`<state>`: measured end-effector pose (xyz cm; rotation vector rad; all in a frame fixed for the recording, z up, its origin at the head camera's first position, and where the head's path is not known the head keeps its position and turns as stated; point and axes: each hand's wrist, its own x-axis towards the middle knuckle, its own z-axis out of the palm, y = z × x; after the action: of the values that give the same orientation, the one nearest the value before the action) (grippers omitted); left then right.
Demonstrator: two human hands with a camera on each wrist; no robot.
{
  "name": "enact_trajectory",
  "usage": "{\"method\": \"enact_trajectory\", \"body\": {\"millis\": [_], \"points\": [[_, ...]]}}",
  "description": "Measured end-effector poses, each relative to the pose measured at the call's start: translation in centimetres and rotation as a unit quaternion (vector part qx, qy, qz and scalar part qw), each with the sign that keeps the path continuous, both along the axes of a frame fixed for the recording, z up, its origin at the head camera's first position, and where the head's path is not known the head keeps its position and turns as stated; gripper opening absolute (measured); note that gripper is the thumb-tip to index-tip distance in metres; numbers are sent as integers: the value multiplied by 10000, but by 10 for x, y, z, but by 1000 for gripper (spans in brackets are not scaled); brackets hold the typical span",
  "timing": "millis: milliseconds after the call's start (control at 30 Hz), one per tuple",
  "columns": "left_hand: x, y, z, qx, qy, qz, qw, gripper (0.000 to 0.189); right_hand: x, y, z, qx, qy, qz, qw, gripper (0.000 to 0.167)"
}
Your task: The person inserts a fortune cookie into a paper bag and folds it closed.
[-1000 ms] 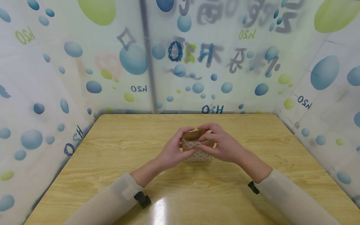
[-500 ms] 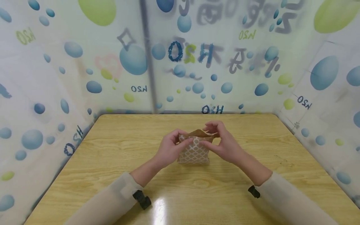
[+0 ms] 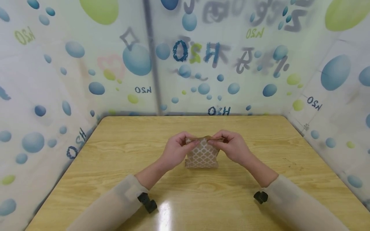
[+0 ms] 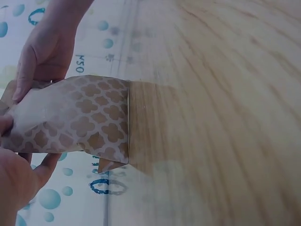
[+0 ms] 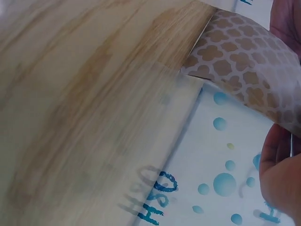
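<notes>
A small brown paper bag (image 3: 202, 155) with a white lattice pattern stands upright on the wooden table (image 3: 138, 141). Its top edges are pressed together, and a strip of plain brown shows along the rim. My left hand (image 3: 177, 150) pinches the bag's left top corner, thumb on the near face and fingers behind. At the right top corner my right hand (image 3: 235, 148) pinches the rim in the same way. In the left wrist view the bag (image 4: 94, 113) looks puffed out, its bottom edge on the table. What is inside cannot be seen.
Sheeting printed with blue and green dots (image 3: 202, 89) stands behind the table and on both sides. A small dark device (image 3: 147, 202) is strapped at the left wrist, another dark device (image 3: 261, 197) at the right.
The bag's mouth, wide open one second ago, is now pressed flat. My right hand came from inside the opening to the right corner, and my left hand moved slightly to the left corner.
</notes>
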<state>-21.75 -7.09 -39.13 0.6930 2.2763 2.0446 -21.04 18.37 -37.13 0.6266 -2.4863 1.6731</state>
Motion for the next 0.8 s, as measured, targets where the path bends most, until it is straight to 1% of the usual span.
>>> {"method": "enact_trajectory", "body": {"millis": [133, 233, 333, 433, 500, 567, 667, 800], "points": [[-2, 0, 1, 156, -35, -101, 9998, 11, -1, 5, 0, -19, -111, 131, 9999, 18], [-4, -3, 0, 166, -50, -176, 9997, 12, -3, 9, -1, 50, -186, 103, 9998, 22], [-6, -5, -1, 72, 12, -277, 9996, 16, -3, 11, -2, 99, -179, 65, 9998, 23], [-7, -8, -1, -54, 116, -374, 9992, 21, -2, 12, -1, 57, -173, 123, 9998, 23], [-7, -8, 0, -114, 184, -374, 9991, 22, -2, 12, -1, 31, -166, 157, 9997, 23], [-8, -9, 1, -82, 233, -358, 9991, 22, -3, 13, 0, 10, -177, 133, 9998, 22], [-10, -8, 2, 50, 288, -306, 9991, 19, -4, 13, 1, 3, -189, 70, 9998, 21], [-11, -9, 2, 37, 367, -285, 9989, 16, -4, 14, 1, -4, -161, 146, 9998, 21]]}}
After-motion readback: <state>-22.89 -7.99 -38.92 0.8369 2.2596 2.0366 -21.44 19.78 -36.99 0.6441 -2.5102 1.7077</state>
